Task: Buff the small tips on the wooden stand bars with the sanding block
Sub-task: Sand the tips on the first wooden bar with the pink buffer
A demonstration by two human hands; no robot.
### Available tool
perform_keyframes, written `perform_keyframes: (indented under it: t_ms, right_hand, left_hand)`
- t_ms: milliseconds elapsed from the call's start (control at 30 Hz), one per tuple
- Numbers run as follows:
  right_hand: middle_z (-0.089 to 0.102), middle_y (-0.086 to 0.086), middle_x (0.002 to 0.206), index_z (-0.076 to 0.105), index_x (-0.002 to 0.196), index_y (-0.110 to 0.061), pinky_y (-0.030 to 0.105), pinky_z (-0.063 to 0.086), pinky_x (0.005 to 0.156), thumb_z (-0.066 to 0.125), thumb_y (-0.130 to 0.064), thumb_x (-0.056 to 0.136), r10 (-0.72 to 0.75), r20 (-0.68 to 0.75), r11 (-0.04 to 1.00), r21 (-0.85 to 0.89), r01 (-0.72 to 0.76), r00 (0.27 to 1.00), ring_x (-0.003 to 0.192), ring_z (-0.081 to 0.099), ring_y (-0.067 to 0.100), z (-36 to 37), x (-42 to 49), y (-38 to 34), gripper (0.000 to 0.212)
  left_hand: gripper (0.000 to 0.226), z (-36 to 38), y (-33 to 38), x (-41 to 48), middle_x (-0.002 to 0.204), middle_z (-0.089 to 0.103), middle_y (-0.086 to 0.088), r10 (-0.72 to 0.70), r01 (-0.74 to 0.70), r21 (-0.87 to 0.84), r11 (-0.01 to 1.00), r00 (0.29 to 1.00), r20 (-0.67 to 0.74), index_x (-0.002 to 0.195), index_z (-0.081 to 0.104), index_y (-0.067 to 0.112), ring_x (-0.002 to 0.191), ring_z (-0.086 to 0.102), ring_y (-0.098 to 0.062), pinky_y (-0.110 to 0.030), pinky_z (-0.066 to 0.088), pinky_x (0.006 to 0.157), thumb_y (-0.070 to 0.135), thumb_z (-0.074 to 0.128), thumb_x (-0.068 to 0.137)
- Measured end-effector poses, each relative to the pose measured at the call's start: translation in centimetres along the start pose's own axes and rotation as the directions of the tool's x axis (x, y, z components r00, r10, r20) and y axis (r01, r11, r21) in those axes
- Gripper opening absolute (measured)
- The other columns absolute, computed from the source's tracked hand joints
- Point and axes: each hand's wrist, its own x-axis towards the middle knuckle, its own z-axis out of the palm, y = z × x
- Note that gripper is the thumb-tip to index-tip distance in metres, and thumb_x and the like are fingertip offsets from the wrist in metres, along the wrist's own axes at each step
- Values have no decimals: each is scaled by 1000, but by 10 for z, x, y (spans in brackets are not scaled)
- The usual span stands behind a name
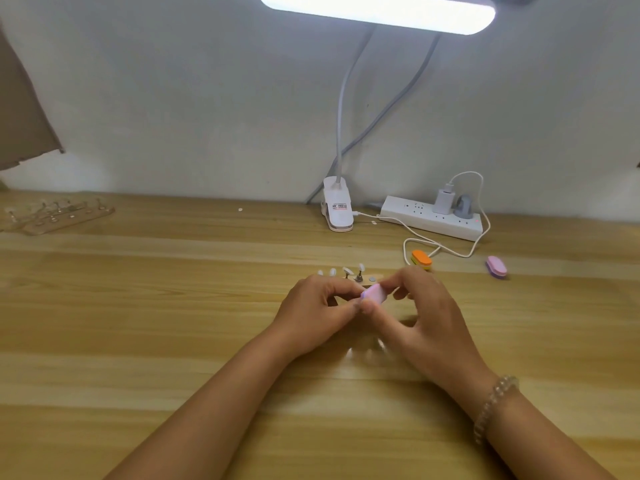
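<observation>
Wooden table (138, 306), white wall (173, 98), lit lamp (377, 8): the right hand (426, 313) pinches a pink sanding block (374, 294); the left hand (311, 306) curls its fingers, hiding their hold.

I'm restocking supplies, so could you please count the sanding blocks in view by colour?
Pink: 2, the held block and the loose block
Orange: 1, the orange block
Total: 3

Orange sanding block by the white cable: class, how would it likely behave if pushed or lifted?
The orange sanding block looks small and layered, so it is probably light. It lies flat on its broad face, so it should slide, not roll.
</observation>
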Motion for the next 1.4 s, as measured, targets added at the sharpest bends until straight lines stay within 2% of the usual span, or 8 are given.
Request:
perform_keyframes:
  t_ms: [267,533,700,867,1000,1133,1300,1400]
  right_hand:
    - [60,-13,93,64,89,-18,31,47,79,71,-38,86,117,29,993,24,-118,993,90,56,12,-3,3,6,21]
    - [61,-9,95,62,91,-16,30,47,79,74,-33,82,166,46,984,65,-169,985,88,56,10,-3,5,4,23]
    - [57,-7,94,59,95,-18,21,43,77,77,-33,80,-4,88,999,43,0,996,87,54,6,2,-2,-1,27]
    - [61,-6,93,62,91,-14,34,47,82,73,-32,84,160,50,986,27,-162,986,90,56,12,-3,5,8,22]
    - [59,-6,95,61,97,-17,25,46,79,71,-38,83,-5,61,998,59,2,998,90,56,9,0,-2,-4,27]
    - [64,-11,96,65,95,-17,40,49,86,67,-32,90,169,93,979,99,-178,981,95,57,12,-4,6,4,17]
    - [60,-7,97,64,102,-15,16,43,81,70,-27,86,-89,32,996,23,88,996,90,55,7,-1,-3,-8,21]
    - [60,-7,99,63,103,-14,16,42,80,76,-21,85,-15,36,999,41,14,999,91,56,10,-1,1,-3,23]
  left_hand:
    - [8,0,-2,-1,56,56,32,22,-22,71,997,1000,-7,93,79,33,45,40,-1,-22,29,55,34,73,88]
    - [2,2,-2,-1,75,70,20,-5,5,51,999,1000,6,85,78,37,45,45,2,-25,32,58,35,76,84]
    - [6,2,-1,0,66,67,20,-11,11,70,998,1000,-5,72,71,40,45,48,2,-25,37,58,39,66,70]
    - [19,3,-3,0,80,75,6,-2,2,37,999,1000,9,83,75,36,45,48,-3,-24,36,58,51,68,75]
    - [11,1,-4,1,65,64,26,22,-21,55,998,1000,-23,79,74,39,45,45,0,-23,34,53,45,66,74]
    - [8,1,-5,0,58,59,28,64,-64,61,996,998,-4,90,77,38,48,42,0,-28,35,54,40,70,87]
    - [23,0,-2,2,73,67,20,37,-37,3,999,999,13,95,75,30,57,56,-12,-42,53,66,34,56,84]
    - [28,0,-2,2,74,68,19,42,-43,38,998,999,17,98,76,27,58,57,-11,-44,55,67,37,53,85]
